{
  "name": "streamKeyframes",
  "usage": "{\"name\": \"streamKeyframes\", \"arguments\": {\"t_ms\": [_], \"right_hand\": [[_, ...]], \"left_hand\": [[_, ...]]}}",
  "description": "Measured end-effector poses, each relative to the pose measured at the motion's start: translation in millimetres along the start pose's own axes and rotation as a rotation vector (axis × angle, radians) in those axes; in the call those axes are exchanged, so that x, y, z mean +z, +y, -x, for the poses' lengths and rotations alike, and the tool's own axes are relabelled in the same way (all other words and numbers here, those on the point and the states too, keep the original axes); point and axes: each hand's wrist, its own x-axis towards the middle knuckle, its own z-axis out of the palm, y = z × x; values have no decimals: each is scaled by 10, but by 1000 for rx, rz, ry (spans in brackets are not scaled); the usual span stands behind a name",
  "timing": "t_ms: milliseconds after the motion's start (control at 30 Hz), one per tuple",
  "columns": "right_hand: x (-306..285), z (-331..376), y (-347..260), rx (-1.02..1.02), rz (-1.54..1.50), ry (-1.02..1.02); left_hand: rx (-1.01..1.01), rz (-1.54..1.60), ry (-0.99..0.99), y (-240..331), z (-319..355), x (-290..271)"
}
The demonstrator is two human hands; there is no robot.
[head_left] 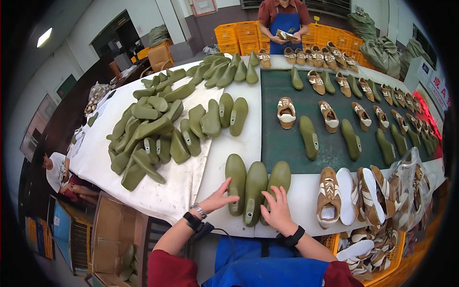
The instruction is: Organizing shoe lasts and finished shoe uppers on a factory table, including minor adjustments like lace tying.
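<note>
Three green shoe lasts stand side by side at the near table edge, heels toward me. My left hand (216, 198) is at the left last (235, 168), fingers and thumb apart around its heel end; whether they press on it I cannot tell. Over the heel of the right last (279, 174) my right hand (277, 210) spreads its fingers, covering part of it. Between my hands is the middle last (256, 184), its heel reaching nearest the edge. Neither hand visibly grips anything.
A heap of green lasts (143, 125) covers the left table. On the dark green mat (287, 155), brown-and-white sneakers (328, 116) and lasts stand in rows. More sneakers (329, 197), some bagged, stand right of my hand, above an orange crate (394, 258). A person (284, 24) stands across the table.
</note>
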Motion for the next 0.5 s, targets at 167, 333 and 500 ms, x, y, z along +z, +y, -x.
{"name": "streamKeyframes", "arguments": {"t_ms": [167,333,500], "right_hand": [[8,57,8,-1,20,-10],[1,53,52,23,46,-20],[-9,-8,-47,-15,52,15]], "left_hand": [[122,-316,117,-146,-46,122],[85,-282,47,-53,-163,-141],[130,-772,867,-379,-685,-1457]]}}
